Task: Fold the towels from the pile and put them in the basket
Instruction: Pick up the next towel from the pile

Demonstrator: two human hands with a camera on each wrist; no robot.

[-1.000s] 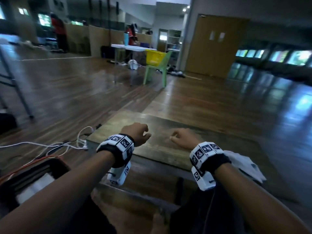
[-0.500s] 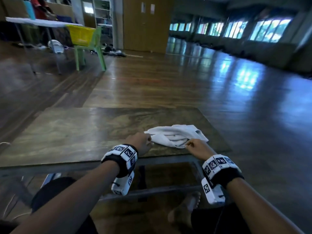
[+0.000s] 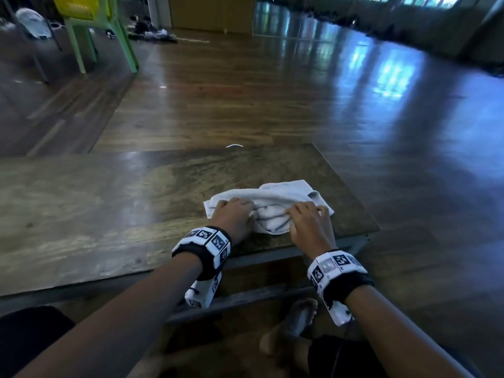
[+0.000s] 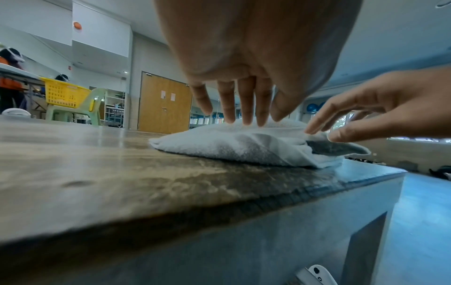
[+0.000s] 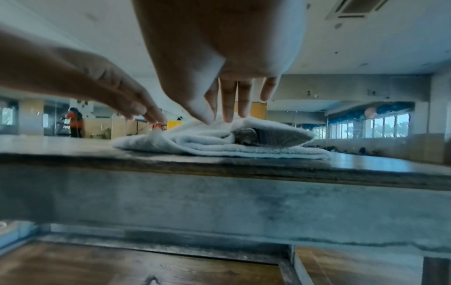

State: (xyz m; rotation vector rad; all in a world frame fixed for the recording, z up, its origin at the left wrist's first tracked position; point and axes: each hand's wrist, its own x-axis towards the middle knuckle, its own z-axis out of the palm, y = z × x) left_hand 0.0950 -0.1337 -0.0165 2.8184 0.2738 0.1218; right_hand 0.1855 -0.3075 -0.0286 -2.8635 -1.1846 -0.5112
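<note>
A crumpled white towel (image 3: 275, 199) lies on the wooden table (image 3: 109, 214) near its front right corner. My left hand (image 3: 236, 210) rests on the towel's left part, and its straight fingers (image 4: 246, 108) point down onto the cloth (image 4: 231, 142). My right hand (image 3: 304, 216) touches the towel's right part, with the thumb and fingertips (image 5: 228, 108) on the top fold (image 5: 219, 138). Neither hand plainly pinches the cloth. Each hand also shows in the other wrist view: the right hand (image 4: 341, 125) and the left hand (image 5: 136, 108).
The table's right edge (image 3: 346, 186) runs just right of the towel, and bare tabletop stretches to the left. A yellow basket (image 3: 79, 6) sits on a green chair (image 3: 109, 42) far back left. My bare foot (image 3: 297, 320) lies under the table.
The head view swung right and down. My hands were curled over bare tabletop, then reached the towel's near edge. Both now lie on top of it with fingers extended.
</note>
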